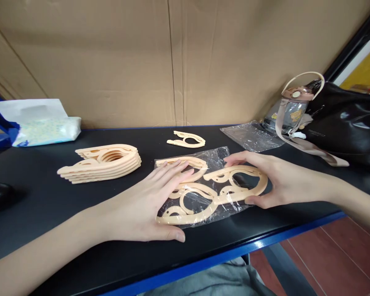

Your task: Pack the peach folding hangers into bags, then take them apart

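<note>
Here I am at the bench (154, 142), left hand (151, 201) spread flat, fingers fanned over a clear plastic bag (217, 154) and thumb out along its near side. Cream folding hangers (200, 216) show through the glinting film beneath. Over on the right, my right hand (280, 176) has another hanger (234, 197) by its rounded end, thumb on the near edge and fingers on the far one, a wide grip. Its arm tips overlap the bag; whether they're under the film or on top, I can't tell.

By my reading, I'm at the bagging step, lining this one up beside the others. The move calls for the left palm to pin the plastic while the right eases the hanger in level, arm tips clear of the film. A hanger stack (98, 170) sits to the left, a single hanger (195, 144) lies behind, and a spare bag (249, 135) rests near the bottle (291, 111).
</note>
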Available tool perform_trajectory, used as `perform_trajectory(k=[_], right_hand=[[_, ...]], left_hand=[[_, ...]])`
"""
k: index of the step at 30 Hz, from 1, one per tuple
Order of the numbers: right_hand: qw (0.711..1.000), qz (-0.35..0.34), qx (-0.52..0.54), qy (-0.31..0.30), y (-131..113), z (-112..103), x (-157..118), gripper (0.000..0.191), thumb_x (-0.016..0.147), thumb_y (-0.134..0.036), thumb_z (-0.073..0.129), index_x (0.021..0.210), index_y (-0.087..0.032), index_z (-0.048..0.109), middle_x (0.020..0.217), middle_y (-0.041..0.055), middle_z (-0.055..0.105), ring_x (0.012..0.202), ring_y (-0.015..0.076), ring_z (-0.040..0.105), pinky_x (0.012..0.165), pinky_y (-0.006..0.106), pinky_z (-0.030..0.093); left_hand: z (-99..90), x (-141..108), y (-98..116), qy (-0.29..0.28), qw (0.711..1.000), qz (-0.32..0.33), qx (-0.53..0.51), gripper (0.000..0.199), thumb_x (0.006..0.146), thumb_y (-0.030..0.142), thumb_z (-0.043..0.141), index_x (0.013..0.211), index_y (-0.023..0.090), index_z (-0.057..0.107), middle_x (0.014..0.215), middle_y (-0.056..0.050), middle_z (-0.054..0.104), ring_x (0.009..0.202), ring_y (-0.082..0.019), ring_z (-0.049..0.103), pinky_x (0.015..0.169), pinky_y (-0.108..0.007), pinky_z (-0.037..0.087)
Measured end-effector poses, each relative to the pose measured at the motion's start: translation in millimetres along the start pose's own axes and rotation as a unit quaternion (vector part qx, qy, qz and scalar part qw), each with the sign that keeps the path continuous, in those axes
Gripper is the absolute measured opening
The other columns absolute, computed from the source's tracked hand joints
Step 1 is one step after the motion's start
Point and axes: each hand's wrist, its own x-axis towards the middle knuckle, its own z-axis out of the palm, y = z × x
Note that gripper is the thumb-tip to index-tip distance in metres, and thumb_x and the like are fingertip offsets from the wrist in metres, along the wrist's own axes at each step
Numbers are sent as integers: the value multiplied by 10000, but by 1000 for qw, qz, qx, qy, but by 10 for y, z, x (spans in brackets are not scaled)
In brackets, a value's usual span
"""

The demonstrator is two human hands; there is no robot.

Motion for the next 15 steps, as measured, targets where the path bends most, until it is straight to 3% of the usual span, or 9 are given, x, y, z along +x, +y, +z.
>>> perform_trajectory(k=[3, 7, 11, 15], right_hand=[[999, -10, 46, -19, -33, 75, 42, 680, 708, -333, 740, 1312, -290, 429, 1251, 22, 585, 1112, 217, 598, 933, 328, 503], [992, -12, 120, -26, -35, 221, 107, 663, 766, -364, 720, 1344, -290, 404, 1282, 32, 572, 1159, 207, 573, 970, 340, 481], [980, -25, 192, -42, 25, 267, 116, 689, 827, -335, 671, 1421, -302, 325, 1341, 49, 546, 1256, 207, 511, 1056, 383, 423], [987, 20, 135, -80, 99, 130, 33, 805, 774, -386, 720, 1457, -346, 297, 1404, 44, 496, 1284, 244, 483, 1055, 420, 427]], left_hand=[[5, 5, -31, -12, 1000, 16, -4, 1018, 746, 700, 605, 1532, 297, 99, 1604, -85, 133, 1456, -362, 105, 1154, -579, 185], [46, 10, -39, 21, 1000, 8, -9, 1010, 722, 710, 621, 1521, 284, 173, 1588, -91, 203, 1450, -358, 145, 1155, -575, 191], [58, 11, -52, -9, 1000, 11, 2, 1023, 745, 729, 576, 1531, 248, 130, 1596, -105, 164, 1459, -351, 100, 1158, -579, 176], [42, 11, -52, -3, 1000, 7, -6, 1009, 750, 726, 573, 1529, 252, 142, 1598, -98, 156, 1456, -354, 113, 1154, -572, 196]])
